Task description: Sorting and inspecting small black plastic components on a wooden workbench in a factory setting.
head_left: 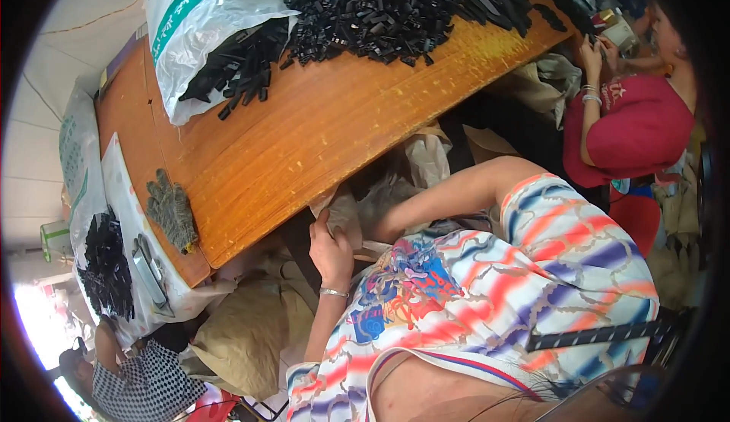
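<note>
Below the table's near edge, my left hand [331, 251] closes its fingers on the rim of a pale translucent plastic bag [347, 213]. A silver bracelet circles that wrist. My right forearm [449, 194] reaches across my lap into the bag's opening, where the plastic and the shadow hide my right hand and its fingers. What lies inside the bag cannot be made out. The wooden table [304, 133] stands just beyond both hands.
Small black pieces lie in a heap [372, 15] on the table, beside a white-and-green sack [198, 34] spilling longer ones. A grey knit glove [172, 211] rests at the left corner. Co-workers sit right, in red [623, 125], and lower left, in a checked top [144, 384].
</note>
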{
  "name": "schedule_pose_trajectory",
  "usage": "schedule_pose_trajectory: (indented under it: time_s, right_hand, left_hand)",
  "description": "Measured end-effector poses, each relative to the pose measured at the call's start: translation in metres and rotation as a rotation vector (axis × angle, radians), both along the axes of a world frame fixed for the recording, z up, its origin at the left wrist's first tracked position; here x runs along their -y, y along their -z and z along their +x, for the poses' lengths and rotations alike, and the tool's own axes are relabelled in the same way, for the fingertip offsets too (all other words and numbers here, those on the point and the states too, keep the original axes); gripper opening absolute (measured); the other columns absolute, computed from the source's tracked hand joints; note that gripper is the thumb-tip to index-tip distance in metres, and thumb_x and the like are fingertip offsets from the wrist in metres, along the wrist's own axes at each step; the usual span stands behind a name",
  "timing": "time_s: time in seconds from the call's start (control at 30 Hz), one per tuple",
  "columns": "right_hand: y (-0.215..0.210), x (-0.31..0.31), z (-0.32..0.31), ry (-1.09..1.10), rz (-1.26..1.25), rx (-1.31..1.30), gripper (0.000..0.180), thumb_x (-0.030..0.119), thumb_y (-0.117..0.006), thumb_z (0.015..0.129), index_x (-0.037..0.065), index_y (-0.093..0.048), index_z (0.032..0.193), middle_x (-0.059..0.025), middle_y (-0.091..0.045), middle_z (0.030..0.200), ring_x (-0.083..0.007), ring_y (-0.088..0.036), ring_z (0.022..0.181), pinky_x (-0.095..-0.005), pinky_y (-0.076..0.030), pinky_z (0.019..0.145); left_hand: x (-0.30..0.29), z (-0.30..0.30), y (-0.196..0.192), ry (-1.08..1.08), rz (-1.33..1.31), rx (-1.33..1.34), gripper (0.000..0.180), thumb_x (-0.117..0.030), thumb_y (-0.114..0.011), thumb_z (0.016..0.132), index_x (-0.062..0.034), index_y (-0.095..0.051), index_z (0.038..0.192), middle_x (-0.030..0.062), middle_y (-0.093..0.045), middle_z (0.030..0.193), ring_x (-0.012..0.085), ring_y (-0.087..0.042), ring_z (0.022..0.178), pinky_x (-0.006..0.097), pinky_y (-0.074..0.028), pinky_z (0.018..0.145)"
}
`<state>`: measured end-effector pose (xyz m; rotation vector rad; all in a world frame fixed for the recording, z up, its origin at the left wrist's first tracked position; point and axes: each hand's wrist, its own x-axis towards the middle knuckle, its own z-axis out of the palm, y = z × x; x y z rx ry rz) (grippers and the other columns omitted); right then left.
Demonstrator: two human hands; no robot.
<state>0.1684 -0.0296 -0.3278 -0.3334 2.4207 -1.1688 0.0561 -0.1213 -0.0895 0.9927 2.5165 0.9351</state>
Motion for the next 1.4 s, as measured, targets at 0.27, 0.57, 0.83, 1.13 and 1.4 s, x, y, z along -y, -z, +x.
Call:
schedule_pose_trajectory:
  time_s: [0.27,0.57,0.83,1.13,1.4]
  right_hand:
    - [-0.211,-0.086,-0.040,-0.123,0.524,0.211,0.031,0.020,-0.061,0.078,0.002,-0.065,0.103,-0.0199,-0.066,0.096,-0.0340,-0.063,0.094,-0.0431,-0.050,0.079]
    - [-0.365,-0.198,0.016,0.861,-0.249,-0.188,0.011,0.010,-0.059,0.085,0.000,-0.063,0.088,-0.0095,-0.066,0.081,-0.0188,-0.065,0.071,-0.0315,-0.051,0.065]
    - [-0.329,-0.256,0.007,1.225,0.774,-0.290,0.038,0.019,-0.071,0.076,0.004,-0.055,0.107,-0.0168,-0.057,0.099,-0.0359,-0.060,0.088,-0.0438,-0.050,0.075]
    - [-0.305,-0.260,-0.056,0.973,0.610,-0.687,0.014,0.008,-0.064,0.077,0.007,-0.061,0.090,-0.0150,-0.057,0.090,-0.0352,-0.061,0.079,-0.0440,-0.051,0.069]
    - [-0.309,-0.244,-0.066,0.943,0.543,-0.734,0.009,0.008,-0.066,0.077,0.006,-0.064,0.086,-0.0104,-0.056,0.088,-0.0327,-0.061,0.076,-0.0412,-0.049,0.066]
  left_hand:
    - [0.005,-0.010,-0.040,0.256,-0.220,-0.166,0.039,-0.017,-0.064,0.080,-0.0164,-0.056,0.118,0.0170,-0.057,0.101,0.0342,-0.061,0.086,0.042,-0.050,0.070]
    - [-0.082,-0.118,-0.111,0.178,0.316,-0.292,0.018,-0.003,-0.058,0.086,-0.0023,-0.062,0.103,0.0113,-0.060,0.083,0.0209,-0.059,0.069,0.031,-0.048,0.062]
    - [-0.172,-0.199,-0.074,0.117,0.048,-0.656,0.030,-0.015,-0.062,0.083,-0.0112,-0.059,0.112,0.0156,-0.054,0.114,0.0342,-0.051,0.105,0.041,-0.043,0.089]
    - [-0.172,-0.173,-0.073,0.374,0.272,-0.533,0.026,0.004,-0.060,0.075,-0.0077,-0.062,0.098,0.0101,-0.057,0.109,0.0319,-0.052,0.104,0.039,-0.044,0.089]
    - [-0.144,-0.150,-0.077,0.338,0.293,-0.676,0.031,0.006,-0.061,0.075,-0.0111,-0.065,0.101,0.0070,-0.057,0.106,0.0290,-0.051,0.104,0.037,-0.045,0.088]
